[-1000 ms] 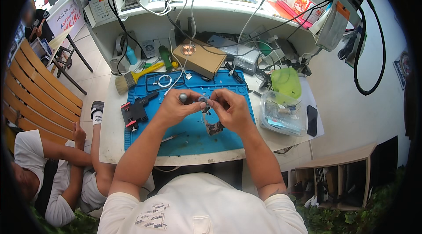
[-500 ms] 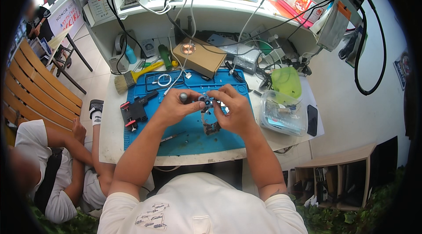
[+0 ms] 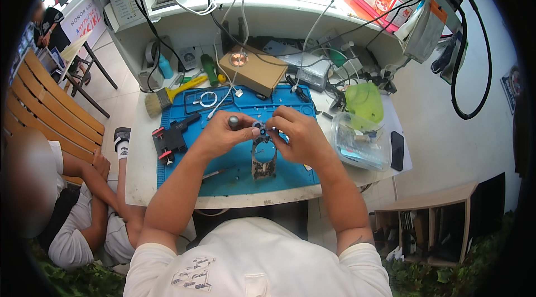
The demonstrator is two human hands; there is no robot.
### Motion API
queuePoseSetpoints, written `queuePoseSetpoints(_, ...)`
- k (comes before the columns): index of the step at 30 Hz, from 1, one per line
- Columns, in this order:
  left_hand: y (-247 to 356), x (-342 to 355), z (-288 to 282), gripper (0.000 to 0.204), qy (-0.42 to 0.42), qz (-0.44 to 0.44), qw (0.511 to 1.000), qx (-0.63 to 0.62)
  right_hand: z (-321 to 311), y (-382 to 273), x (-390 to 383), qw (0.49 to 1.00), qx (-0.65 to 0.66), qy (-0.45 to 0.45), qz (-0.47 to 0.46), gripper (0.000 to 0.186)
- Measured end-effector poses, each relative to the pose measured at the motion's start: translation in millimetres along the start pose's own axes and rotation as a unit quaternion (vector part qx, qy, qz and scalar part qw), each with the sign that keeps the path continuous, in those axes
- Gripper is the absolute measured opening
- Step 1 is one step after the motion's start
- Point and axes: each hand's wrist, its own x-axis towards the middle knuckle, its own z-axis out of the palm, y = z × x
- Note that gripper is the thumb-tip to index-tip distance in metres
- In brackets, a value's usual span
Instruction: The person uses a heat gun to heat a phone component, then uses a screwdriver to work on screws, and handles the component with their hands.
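Note:
My left hand [image 3: 224,136] pinches a small phone part [image 3: 264,167] between thumb and fingers. This part has a dark, lens-like top and a grey, worn lower plate around a large round opening; it hangs above the mat. A tool with a rounded grey end [image 3: 233,121], perhaps a screwdriver, is tucked in the same hand, its shaft hidden. The fingertips of my right hand [image 3: 298,136] close on the upper right side of the part. Under both hands lies the blue repair mat [image 3: 245,188], with a thin pen-like tool [image 3: 215,173] and tiny bits on it.
Left on the mat is a black clamp holder [image 3: 170,142], with a yellow-handled brush [image 3: 162,101] behind it. A cardboard box [image 3: 254,73] stands at the back. A clear tub [image 3: 360,149] and a phone [image 3: 397,151] lie right. Another person [image 3: 84,207] sits at left.
The phone part has turned, so its round opening and lower plate now face me. My right hand has shifted slightly to the right, its fingers still at the part. The seated person leans differently.

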Motion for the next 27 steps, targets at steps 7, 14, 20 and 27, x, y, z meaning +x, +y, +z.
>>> queuePoseSetpoints(7, 0, 2, -1, 0.034, -0.005, 0.006, 1.000, 0.011, -5, -1, 4, 0.995, 0.024, -0.062, 0.074, 0.016)
queuePoseSetpoints(14, 7, -2, -4, 0.032, -0.004, -0.011, 1.000, 0.007, 10, -7, 1, 0.996, 0.032, 0.037, 0.070, 0.036)
queuePoseSetpoints(20, 14, -3, -3, 0.030, 0.006, -0.039, 0.999, -0.001, 12, -3, -4, 0.998, -0.026, 0.058, 0.000, 0.037)
queuePoseSetpoints(27, 16, -4, -3, 0.030, -0.001, -0.016, 1.000, -0.002, 16, -7, -3, 0.993, 0.062, 0.059, 0.078, 0.016)
